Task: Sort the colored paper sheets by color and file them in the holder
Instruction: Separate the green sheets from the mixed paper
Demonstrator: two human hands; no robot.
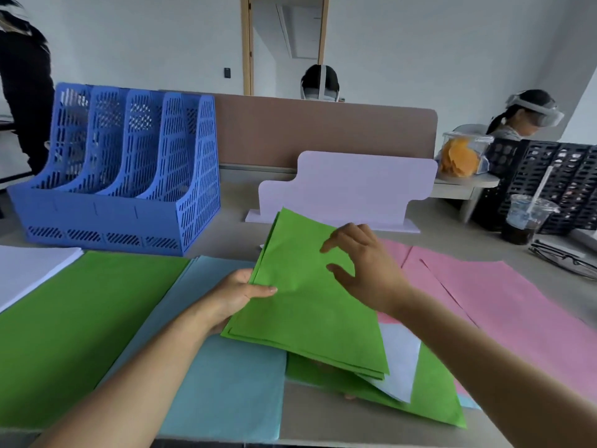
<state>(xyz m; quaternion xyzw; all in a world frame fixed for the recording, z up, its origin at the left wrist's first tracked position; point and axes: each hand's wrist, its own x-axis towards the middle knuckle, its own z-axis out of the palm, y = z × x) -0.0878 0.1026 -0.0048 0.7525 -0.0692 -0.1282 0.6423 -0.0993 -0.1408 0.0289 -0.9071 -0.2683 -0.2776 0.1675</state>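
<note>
My left hand (237,294) grips the left edge of a small stack of green sheets (307,312), lifted and tilted above the desk. My right hand (365,270) hovers over the top of that stack, fingers apart, touching or nearly touching the paper. Under the stack lie another green sheet (436,392) and a white sheet (400,357). A green pile (80,324) lies flat at the left, a light blue pile (226,383) beside it, a white pile (29,270) at the far left, and pink sheets (504,305) at the right. The blue slotted file holder (122,169) stands at the back left.
A lilac board stand (352,189) sits behind the sheets. A plastic cup with a dark drink and straw (526,218), glasses (565,257) and black crates (562,176) are at the right. A brown divider (323,130) runs behind, with people beyond it.
</note>
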